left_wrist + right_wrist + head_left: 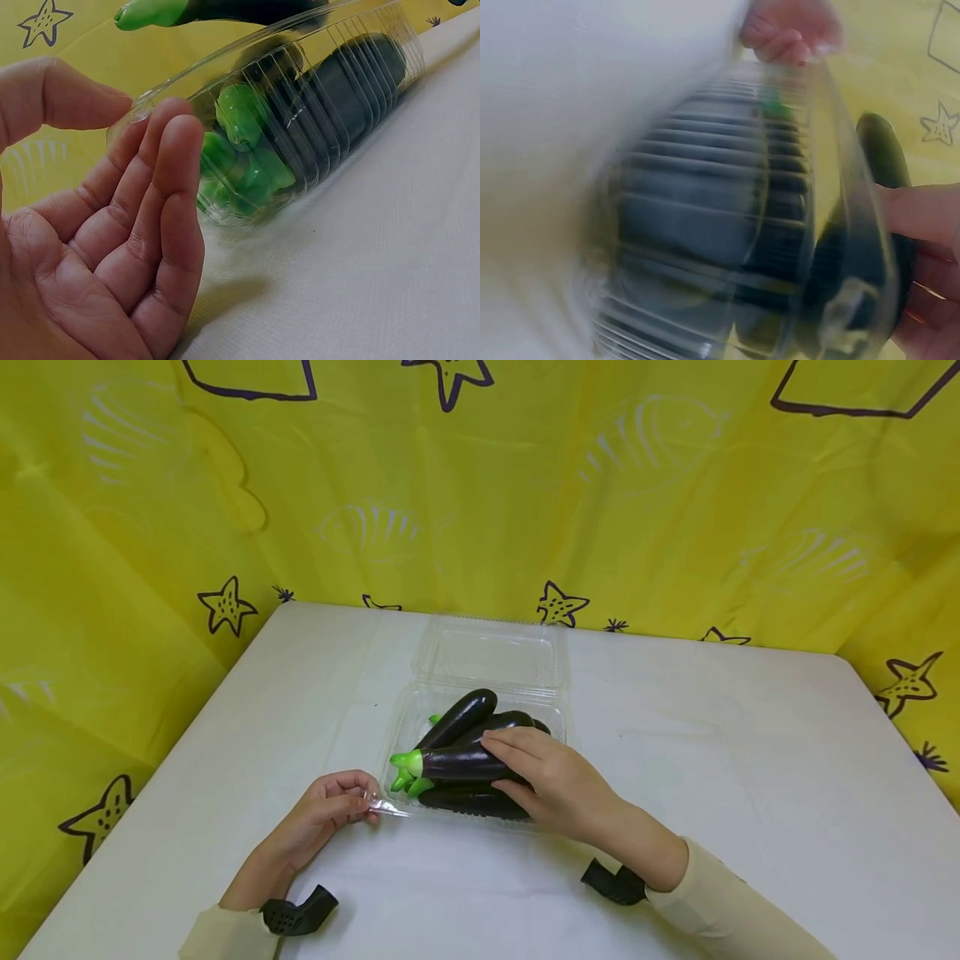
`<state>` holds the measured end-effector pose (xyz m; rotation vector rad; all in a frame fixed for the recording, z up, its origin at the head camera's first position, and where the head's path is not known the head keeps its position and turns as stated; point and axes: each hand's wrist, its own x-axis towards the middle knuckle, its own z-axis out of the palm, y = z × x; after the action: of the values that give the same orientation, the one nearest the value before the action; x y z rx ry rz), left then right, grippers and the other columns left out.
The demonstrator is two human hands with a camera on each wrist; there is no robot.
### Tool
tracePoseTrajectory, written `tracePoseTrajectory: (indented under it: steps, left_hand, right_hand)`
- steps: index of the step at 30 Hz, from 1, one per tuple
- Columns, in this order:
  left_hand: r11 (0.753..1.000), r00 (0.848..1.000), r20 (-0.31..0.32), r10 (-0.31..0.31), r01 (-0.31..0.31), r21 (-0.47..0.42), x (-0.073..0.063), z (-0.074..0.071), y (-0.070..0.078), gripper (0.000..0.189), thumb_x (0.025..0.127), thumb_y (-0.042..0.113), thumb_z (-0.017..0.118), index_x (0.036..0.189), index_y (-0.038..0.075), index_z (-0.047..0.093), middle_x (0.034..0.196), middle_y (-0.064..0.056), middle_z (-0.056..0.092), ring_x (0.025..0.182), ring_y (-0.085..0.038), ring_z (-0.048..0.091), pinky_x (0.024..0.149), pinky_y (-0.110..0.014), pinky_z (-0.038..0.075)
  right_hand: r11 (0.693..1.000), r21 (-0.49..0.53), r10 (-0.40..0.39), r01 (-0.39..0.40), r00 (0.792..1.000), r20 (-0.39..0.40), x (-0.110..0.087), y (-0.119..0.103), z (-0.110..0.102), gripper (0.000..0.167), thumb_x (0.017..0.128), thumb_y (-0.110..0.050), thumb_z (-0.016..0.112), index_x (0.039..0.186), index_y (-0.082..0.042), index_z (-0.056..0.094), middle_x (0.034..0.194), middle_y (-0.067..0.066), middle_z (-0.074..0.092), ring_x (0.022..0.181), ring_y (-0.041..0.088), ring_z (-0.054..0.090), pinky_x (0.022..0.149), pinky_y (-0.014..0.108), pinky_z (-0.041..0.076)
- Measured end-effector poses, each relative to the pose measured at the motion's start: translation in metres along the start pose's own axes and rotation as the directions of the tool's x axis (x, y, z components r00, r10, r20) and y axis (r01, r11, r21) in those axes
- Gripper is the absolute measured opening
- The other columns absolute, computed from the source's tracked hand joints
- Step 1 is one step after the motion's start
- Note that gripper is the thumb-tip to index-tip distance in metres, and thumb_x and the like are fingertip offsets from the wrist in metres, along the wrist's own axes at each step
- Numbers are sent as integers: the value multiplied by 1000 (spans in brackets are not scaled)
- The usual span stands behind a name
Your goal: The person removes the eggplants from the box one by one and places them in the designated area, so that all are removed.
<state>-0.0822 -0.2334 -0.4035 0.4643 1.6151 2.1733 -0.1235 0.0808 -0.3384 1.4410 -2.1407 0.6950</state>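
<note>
A clear plastic clamshell box (401,714) holds several dark purple eggplants with green caps. My left hand (326,814) pinches the box's near left corner between thumb and fingertips, and the left wrist view shows the same hand (112,240) at the rim. With thumb and fingers on either side, my right hand (562,781) grips the right part of the top eggplant (461,763), whose cap points left. Another eggplant (461,717) leans behind it, and one more (468,800) lies along the front wall. The right wrist view is blurred.
The hinged lid (491,656) lies folded back behind the box, flat on the white table (712,760). A yellow curtain (480,485) with sea-creature prints hangs behind and at the sides. Black bands (300,914) sit at both wrists.
</note>
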Motion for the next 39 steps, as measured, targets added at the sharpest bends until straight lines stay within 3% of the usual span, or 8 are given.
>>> tracePoseTrajectory:
  steps: [7, 17, 19, 21, 26, 28, 32, 39]
  left_hand:
    - [1000, 1000, 1, -8, 8, -3, 0, 0, 0, 19, 86, -6, 43, 91, 2, 59, 81, -1, 61, 75, -12, 59, 72, -26, 50]
    - [1000, 1000, -2, -6, 6, 10, -1, 1, 2, 19, 87, -5, 41, 91, 2, 58, 80, 0, 61, 75, -12, 59, 72, -26, 50]
    - [1000, 1000, -4, -7, 7, 14, -1, 1, 2, 20, 87, -5, 41, 91, 3, 59, 80, 0, 61, 75, -12, 59, 72, -26, 50]
    - [1000, 1000, -5, -6, 6, 13, 0, 1, 2, 20, 87, -5, 41, 91, 3, 59, 80, 0, 61, 75, -13, 59, 72, -26, 50]
    - [1000, 1000, -4, -2, 2, 4, -1, 1, 1, 17, 86, -6, 41, 91, 0, 57, 80, -2, 61, 75, -13, 59, 72, -27, 50]
    - [1000, 1000, -5, -2, 2, 2, -1, 1, 1, 17, 87, -6, 41, 91, -1, 57, 80, -2, 61, 75, -13, 59, 72, -27, 50]
    - [1000, 1000, -1, -2, 2, 4, 0, 0, 1, 18, 88, -5, 41, 92, 0, 58, 80, -2, 61, 75, -13, 59, 72, -27, 50]
    - [1000, 1000, -2, -5, 5, 9, 0, 0, 1, 20, 87, -5, 41, 91, 2, 59, 80, -1, 61, 75, -13, 59, 72, -27, 50]
  right_hand:
    - [994, 33, 109, -107, 992, -63, -1, 0, -11, 54, 64, -3, 81, 113, 6, 59, 111, 13, 61, 101, 24, 57, 85, 31, 47]
    - [940, 131, 330, -315, 937, -113, -11, 2, -26, 52, 64, -8, 82, 111, 4, 63, 110, 11, 64, 101, 23, 59, 83, 31, 48]
    - [919, 151, 384, -365, 916, -120, -13, 3, -30, 51, 64, -8, 82, 110, 2, 64, 108, 10, 64, 100, 23, 60, 81, 31, 49]
    - [880, 188, 462, -436, 877, -130, -16, 3, -34, 49, 65, -7, 82, 110, 1, 64, 107, 9, 65, 98, 21, 61, 79, 33, 50]
    - [733, 337, 658, -591, 741, -131, -23, 4, -44, 46, 66, -2, 80, 110, 1, 65, 104, 9, 65, 90, 19, 62, 75, 29, 52]
    - [691, 373, 697, -619, 706, -120, -24, 5, -47, 45, 67, -1, 79, 110, 2, 64, 104, 11, 65, 90, 20, 62, 75, 25, 51]
    - [633, 368, 755, -680, 647, -103, -28, 4, -52, 44, 70, -4, 78, 111, 3, 63, 106, 14, 64, 92, 24, 62, 73, 21, 50]
    - [451, 325, 885, -831, 464, -39, -40, 8, -62, 48, 75, -20, 77, 114, 2, 62, 107, 18, 63, 90, 26, 64, 69, 18, 50]
